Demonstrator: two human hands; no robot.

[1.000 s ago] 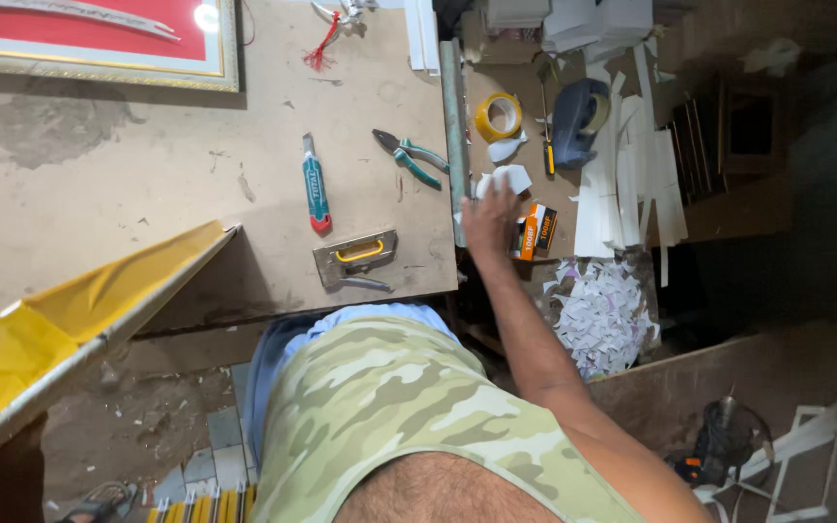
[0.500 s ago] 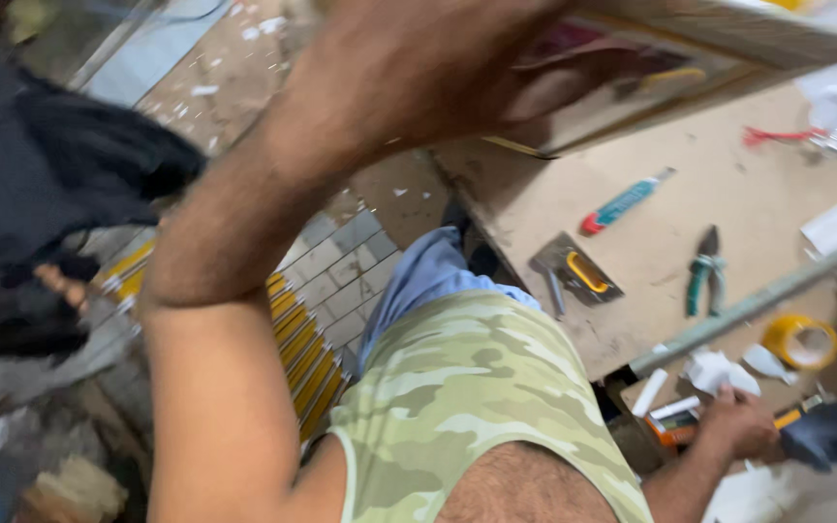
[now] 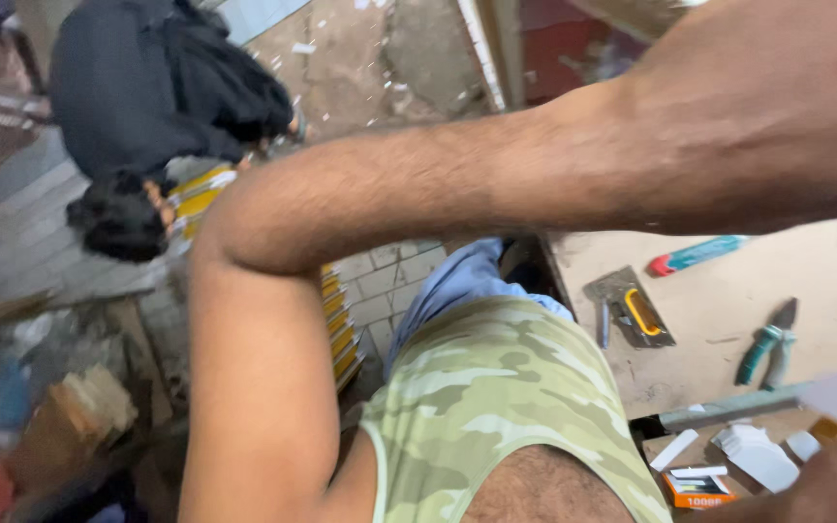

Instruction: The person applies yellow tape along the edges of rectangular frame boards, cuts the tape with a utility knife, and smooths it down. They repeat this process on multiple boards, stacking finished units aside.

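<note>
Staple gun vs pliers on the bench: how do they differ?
The staple gun is grey metal with a yellow handle insert; the pliers have teal grips and dark jaws. The staple gun is broad and blocky, the pliers slim and tapered. The staple gun lies nearer the bench edge, the pliers further in. Both lie flat on the bench, untouched by either hand.

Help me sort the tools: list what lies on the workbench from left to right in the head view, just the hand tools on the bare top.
Staple gun with the yellow handle, then the utility knife in teal and red, then the green-handled pliers.
</note>
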